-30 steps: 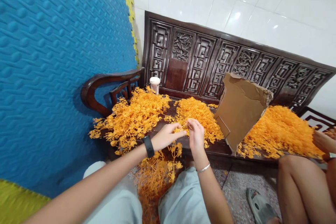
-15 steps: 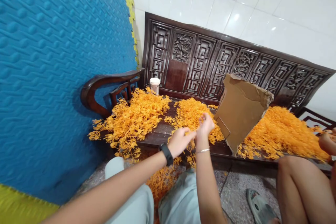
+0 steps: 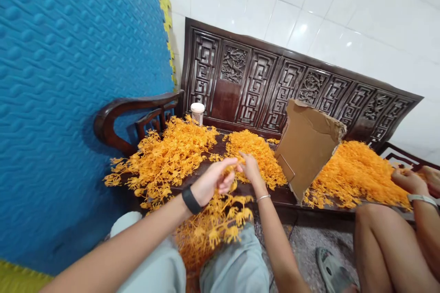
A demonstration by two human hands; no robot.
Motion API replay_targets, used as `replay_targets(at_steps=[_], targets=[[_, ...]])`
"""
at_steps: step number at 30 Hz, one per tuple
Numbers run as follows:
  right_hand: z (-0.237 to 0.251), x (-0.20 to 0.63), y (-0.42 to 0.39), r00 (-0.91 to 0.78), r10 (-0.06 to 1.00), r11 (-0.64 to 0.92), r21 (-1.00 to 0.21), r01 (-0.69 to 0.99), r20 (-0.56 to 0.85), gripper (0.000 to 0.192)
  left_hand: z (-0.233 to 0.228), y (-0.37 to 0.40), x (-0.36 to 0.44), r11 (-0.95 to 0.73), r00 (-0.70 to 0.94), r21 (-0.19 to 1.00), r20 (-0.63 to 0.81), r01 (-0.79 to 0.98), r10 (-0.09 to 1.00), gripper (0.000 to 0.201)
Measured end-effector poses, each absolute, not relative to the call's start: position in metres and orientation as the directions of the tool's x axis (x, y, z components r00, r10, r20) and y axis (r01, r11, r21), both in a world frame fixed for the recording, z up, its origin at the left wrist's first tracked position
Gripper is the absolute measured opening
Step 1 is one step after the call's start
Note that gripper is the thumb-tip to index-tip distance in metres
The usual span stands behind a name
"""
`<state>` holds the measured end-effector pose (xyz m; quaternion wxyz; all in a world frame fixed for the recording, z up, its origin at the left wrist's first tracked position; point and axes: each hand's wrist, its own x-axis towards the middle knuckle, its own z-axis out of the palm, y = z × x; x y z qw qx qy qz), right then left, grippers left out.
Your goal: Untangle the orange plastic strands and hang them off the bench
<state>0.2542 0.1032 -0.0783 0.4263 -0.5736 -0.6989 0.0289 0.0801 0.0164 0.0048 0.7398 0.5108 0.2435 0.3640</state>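
Head view: left hand [image 3: 211, 184] curled narrow on an orange strand [image 3: 234, 186], branching spray [image 3: 228, 226] hanging below, above the lap. Right hand [image 3: 252, 169] with fingertips close beside the left; cannot tell whether its grip holds a piece. On the counter [image 3: 280, 196]: left heap [image 3: 172, 146] of branching sprays, middle heap [image 3: 256, 149] of orange pieces. Judged part-way: strand in hand unfinished, middle heap plentiful; completed amount unclear.

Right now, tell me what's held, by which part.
The left grip holds an orange strand by its upper part; whether the right grip holds it too is unclear.
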Motion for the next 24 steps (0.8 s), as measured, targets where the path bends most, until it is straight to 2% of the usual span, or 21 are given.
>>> replay_targets(at_steps=[2,4,8,11,13,16,18,21,24], targets=[[-0.088,0.249,0.101,-0.025,0.872,0.345,-0.576,0.741,0.489,0.034,0.002,0.027,0.074,0.291,0.572,0.863,-0.003,-0.412,0.82,0.027],[-0.092,0.242,0.093,-0.052,0.882,0.401,-0.688,0.604,0.469,0.03,-0.001,0.035,0.07,0.318,0.532,0.828,-0.028,-0.462,0.846,0.028],[-0.085,0.224,0.065,-0.049,0.906,0.42,-0.88,0.222,0.42,0.023,-0.009,0.04,0.068,0.333,0.497,0.832,-0.081,-0.443,0.864,0.029],[-0.07,0.214,0.043,-0.032,0.903,0.429,-0.901,0.061,0.428,0.023,-0.011,0.038,0.068,0.321,0.494,0.862,-0.096,-0.393,0.864,0.032],[-0.059,0.21,0.031,0.029,0.876,0.479,-0.876,0.053,0.481,0.025,-0.011,0.037,0.069,0.309,0.485,0.883,-0.109,-0.354,0.867,0.035],[-0.045,0.206,0.017,0.089,0.809,0.566,-0.811,0.149,0.581,0.025,-0.01,0.035,0.07,0.326,0.497,0.909,-0.163,-0.26,0.852,0.043],[-0.038,0.205,0.012,0.011,0.789,0.589,-0.761,0.272,0.614,0.025,-0.009,0.033,0.071,0.325,0.522,0.924,-0.18,-0.2,0.833,0.047],[-0.033,0.204,0.01,-0.106,0.801,0.575,-0.706,0.414,0.59,0.029,-0.009,0.03,0.073,0.292,0.56,0.941,-0.151,-0.171,0.815,0.048],[-0.035,0.205,0.012,-0.129,0.821,0.558,-0.737,0.381,0.555,0.021,-0.01,0.031,0.073,0.258,0.565,0.949,-0.115,-0.181,0.817,0.046]])
